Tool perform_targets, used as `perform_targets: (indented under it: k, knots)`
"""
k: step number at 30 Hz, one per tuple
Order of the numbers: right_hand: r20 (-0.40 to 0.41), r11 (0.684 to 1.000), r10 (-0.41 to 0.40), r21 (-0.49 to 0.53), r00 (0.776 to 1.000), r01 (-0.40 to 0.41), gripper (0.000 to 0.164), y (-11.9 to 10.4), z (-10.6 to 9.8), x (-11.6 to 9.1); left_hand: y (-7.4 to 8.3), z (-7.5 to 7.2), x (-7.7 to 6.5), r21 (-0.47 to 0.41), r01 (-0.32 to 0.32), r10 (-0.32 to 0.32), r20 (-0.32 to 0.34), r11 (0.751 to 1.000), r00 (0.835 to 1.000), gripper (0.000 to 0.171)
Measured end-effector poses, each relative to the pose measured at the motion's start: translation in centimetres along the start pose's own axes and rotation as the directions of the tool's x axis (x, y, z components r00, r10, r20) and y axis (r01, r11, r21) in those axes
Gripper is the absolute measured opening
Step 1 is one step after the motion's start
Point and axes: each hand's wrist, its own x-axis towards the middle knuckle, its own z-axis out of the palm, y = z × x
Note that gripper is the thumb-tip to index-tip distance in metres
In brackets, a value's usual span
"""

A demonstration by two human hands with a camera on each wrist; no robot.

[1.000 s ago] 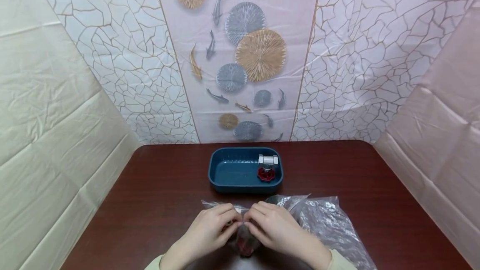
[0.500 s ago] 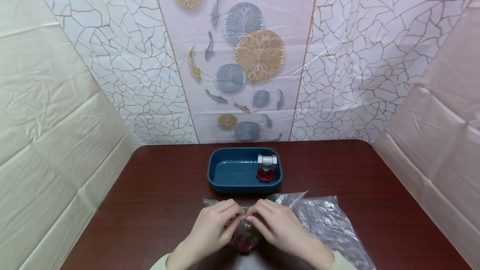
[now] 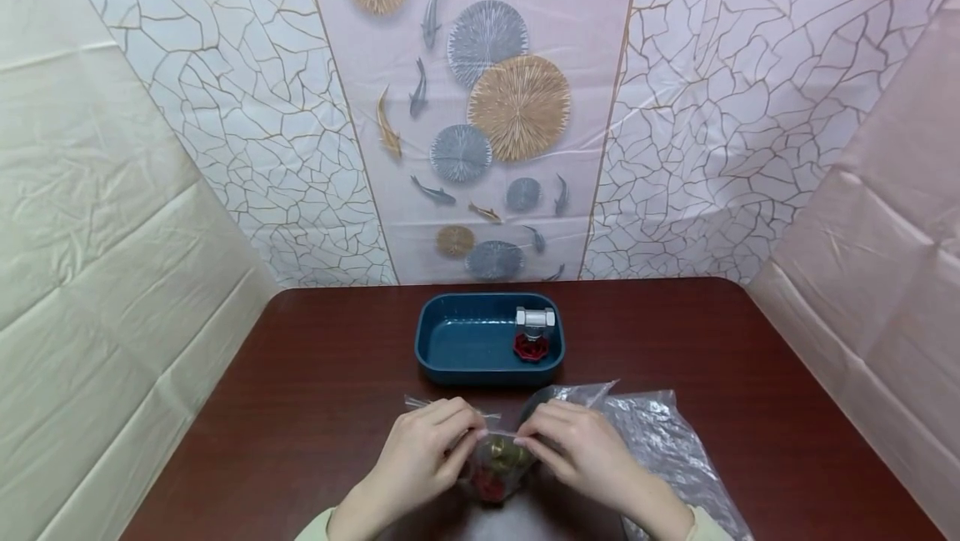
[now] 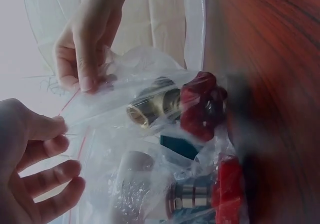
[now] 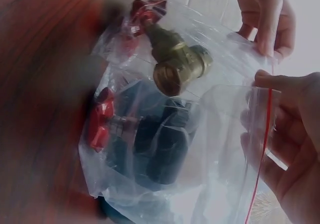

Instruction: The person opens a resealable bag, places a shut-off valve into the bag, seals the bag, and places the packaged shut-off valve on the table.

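Note:
A clear zip bag with a red strip along its mouth hangs upright between my hands. My left hand pinches one side of the mouth with thumb and forefinger, and my right hand pinches the other. Within the bag is a brass gate valve with a red handwheel pointing down. Beside it, the left wrist view has a white valve with a red handle, while in the right wrist view a dark valve with a red handle shows through plastic.
Beyond my hands stands a blue tray. A chrome valve with a red handwheel lies at its right end. Crumpled clear plastic spreads over the brown table to the right. A patterned cloth wall rises behind.
My hands were almost touching and are now apart, the right one having shifted right. The bag's mouth stretches between them, and the brass valve shows more plainly.

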Motion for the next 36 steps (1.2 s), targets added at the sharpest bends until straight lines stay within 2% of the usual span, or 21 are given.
perform_targets:
  k: [6,10,15,20,25,31,36]
  knots:
    - [0.055,1.000,-0.030,-0.001,0.998,0.030,0.008,0.1,-0.1,0.1,0.0,-0.3,-0.5,0.001,0.037,-0.037,0.101,0.999,0.994,0.005]
    - [0.069,0.999,-0.043,0.020,0.997,0.042,0.011,0.0,-0.1,0.4,-0.1,-0.5,-0.6,0.005,0.032,-0.032,0.130,0.999,0.991,0.007]
    - [0.087,0.997,-0.072,0.047,0.994,0.068,0.011,-0.1,-0.2,0.8,-0.1,-0.6,-0.4,0.017,-0.001,-0.001,0.131,1.000,0.991,0.007]
    - [0.114,0.999,-0.007,0.041,0.994,0.002,0.008,-0.3,-0.7,0.6,-0.1,-0.7,-0.7,0.021,-0.001,-0.002,0.125,1.000,0.992,0.011]
    - [0.138,0.999,0.051,-0.016,0.989,-0.049,0.008,0.1,-1.7,-0.1,-0.3,-0.8,-1.1,0.049,-0.040,0.037,0.062,0.998,0.997,0.013]
    - [0.119,0.999,-0.013,-0.031,0.993,0.017,0.005,0.7,-2.2,-0.9,-0.4,-1.2,-1.3,0.053,-0.049,0.047,0.043,0.997,0.998,0.014]
    - [0.082,0.997,-0.066,-0.035,0.994,0.069,0.014,0.6,-1.9,-1.0,-0.5,-1.4,-1.3,0.091,-0.073,0.070,0.040,0.993,0.997,0.016]
